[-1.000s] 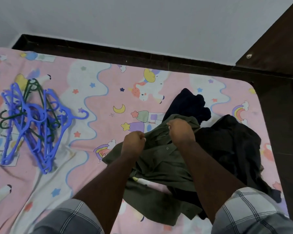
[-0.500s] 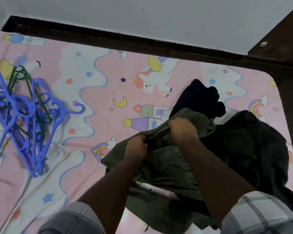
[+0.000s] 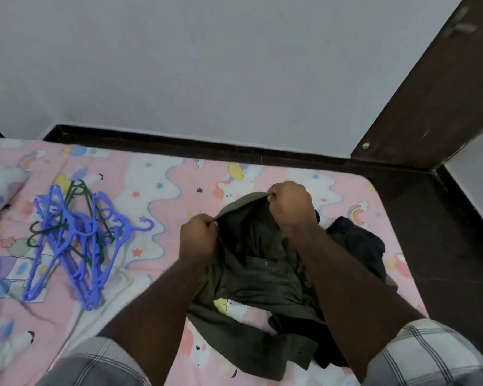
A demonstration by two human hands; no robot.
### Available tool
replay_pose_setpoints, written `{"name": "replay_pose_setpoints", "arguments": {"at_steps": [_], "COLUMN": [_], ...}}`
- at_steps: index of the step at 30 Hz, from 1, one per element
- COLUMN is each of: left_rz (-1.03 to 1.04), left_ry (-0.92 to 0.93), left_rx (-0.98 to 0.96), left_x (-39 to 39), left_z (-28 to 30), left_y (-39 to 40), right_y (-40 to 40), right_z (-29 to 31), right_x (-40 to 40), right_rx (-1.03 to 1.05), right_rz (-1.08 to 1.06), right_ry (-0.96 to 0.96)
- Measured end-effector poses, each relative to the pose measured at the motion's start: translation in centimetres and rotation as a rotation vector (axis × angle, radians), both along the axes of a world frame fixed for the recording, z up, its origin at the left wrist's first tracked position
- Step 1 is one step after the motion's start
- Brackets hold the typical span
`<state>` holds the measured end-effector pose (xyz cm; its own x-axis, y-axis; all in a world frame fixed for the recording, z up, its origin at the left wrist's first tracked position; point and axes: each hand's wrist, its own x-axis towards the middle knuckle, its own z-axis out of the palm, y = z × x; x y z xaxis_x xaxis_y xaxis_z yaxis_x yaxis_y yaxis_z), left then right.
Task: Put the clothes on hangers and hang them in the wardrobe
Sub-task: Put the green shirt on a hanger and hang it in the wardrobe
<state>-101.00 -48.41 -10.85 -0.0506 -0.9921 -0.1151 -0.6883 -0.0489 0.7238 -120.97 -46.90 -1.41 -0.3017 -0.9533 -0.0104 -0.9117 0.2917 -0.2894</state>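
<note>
Olive-green cloth, a shirt (image 3: 260, 263) with a small button showing, is lifted at its top edge by two bare hands above a bed. The left hand (image 3: 197, 239) has its fingers curled tightly, pinching the shirt's edge on the left. The right hand (image 3: 289, 203) is a little farther away and higher, its fingers and thumb also clamped on the same edge, so the fabric stretches between the two hands. The rest of the shirt hangs down and lies crumpled on the bedsheet (image 3: 165, 190), which is pink and white with stars, moons, rainbows and cartoon animals. Just to the right of the shirt, partly hidden by the right forearm, lies a heap of dark clothes (image 3: 357, 240), touching the shirt. Well apart, on the left side of the bed, sits a tangled pile of plastic hangers (image 3: 76, 240), mostly blue with a few dark green ones among them. Checked sleeves show at the near edge. Beyond the bed is a dark wooden frame (image 3: 234, 147) and a pale wall (image 3: 207, 65). At far right stands a dark brown wooden panel (image 3: 435, 101).
</note>
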Motion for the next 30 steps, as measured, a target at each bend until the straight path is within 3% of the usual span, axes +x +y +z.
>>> {"name": "replay_pose_setpoints", "arguments": {"at_steps": [9, 20, 24, 27, 30], "left_rz": [0.102, 0.098, 0.067, 0.017, -0.004], "left_ry": [0.227, 0.42, 0.456, 0.406, 0.366], "left_rx": [-0.25, -0.564, -0.672, -0.673, -0.701], "left_x": [4.5, 11.3, 13.9, 16.0, 17.7], "left_z": [19.5, 37.7, 42.7, 43.3, 43.6], "left_y": [4.9, 8.0, 8.2, 8.5, 8.4], "right_y": [8.8, 13.8, 14.5, 15.2, 16.1], "right_z": [16.5, 32.3, 34.9, 34.4, 34.6], "right_x": [4.5, 10.9, 13.3, 15.1, 16.8], "right_rx": [-0.318, -0.765, -0.849, -0.761, -0.867], "right_rz": [-0.015, -0.05, -0.085, -0.098, -0.117], "right_ry": [0.051, 0.021, 0.019, -0.013, -0.025]}}
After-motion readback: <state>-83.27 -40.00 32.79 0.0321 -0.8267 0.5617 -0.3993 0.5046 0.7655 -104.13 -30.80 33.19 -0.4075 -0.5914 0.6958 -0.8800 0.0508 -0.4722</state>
